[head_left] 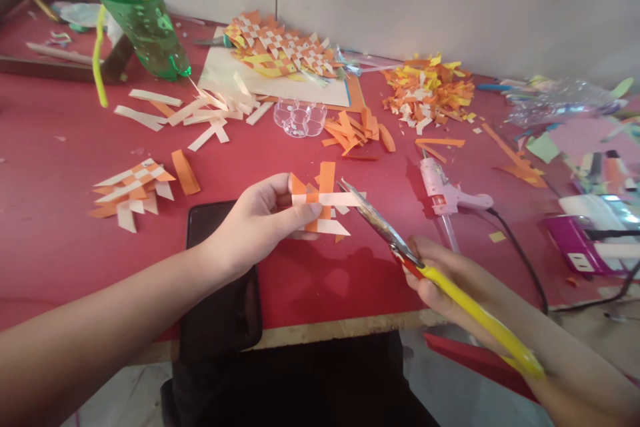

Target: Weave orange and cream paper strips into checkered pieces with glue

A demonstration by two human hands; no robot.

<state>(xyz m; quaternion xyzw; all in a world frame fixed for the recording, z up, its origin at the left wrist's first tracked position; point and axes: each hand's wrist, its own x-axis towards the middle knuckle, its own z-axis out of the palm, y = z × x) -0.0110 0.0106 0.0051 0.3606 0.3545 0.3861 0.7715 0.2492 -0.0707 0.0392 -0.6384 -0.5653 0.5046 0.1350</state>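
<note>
My left hand [265, 217] pinches a small woven piece of orange and white paper strips [327, 199] between thumb and fingers, above the table. Several strip ends stick out of it, some cut slanted. My right hand [435, 267] is closed around a pair of scissors [395, 240] with yellow and red handles. The blades point up and left, their tips close to the end of a white strip on the woven piece; I cannot tell whether they touch it. Left of my left hand, similar woven pieces [135, 188] lie stacked on the table beside a loose orange strip [185, 172].
A dark phone [220, 307] lies at the table's front edge. A pink glue gun [447, 190] with a cord lies on the right, near a purple power strip [575, 247]. Behind are a green bottle [145, 20], white strips [205, 110], orange strips [353, 130] and paper scraps [427, 90].
</note>
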